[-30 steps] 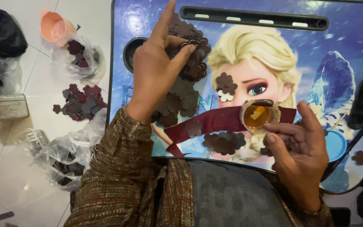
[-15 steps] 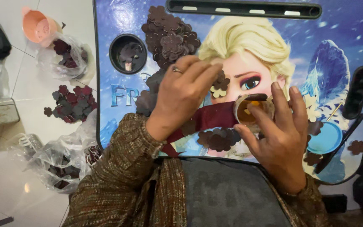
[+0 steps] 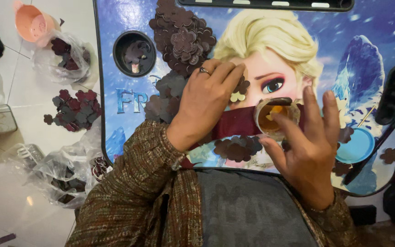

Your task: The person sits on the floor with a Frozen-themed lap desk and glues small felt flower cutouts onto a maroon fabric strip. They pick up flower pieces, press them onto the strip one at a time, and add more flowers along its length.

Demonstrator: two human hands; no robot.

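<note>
Left hand (image 3: 209, 98) presses petals (image 3: 239, 89); right hand (image 3: 309, 142) dips glue pot (image 3: 273, 120).

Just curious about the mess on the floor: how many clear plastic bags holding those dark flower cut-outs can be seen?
2: one bag beside the pink cup at top left, one larger crumpled bag by the left elbow. More could be out of view.

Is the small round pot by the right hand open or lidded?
Open: the small round pot shows yellowish contents from above, with no lid on it. The right hand has a fingertip over its rim.

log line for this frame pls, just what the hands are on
left hand: fingertips on flower cutout | right hand: fingers at small round glue pot | surface: printed lap table | cutout pile above
</note>
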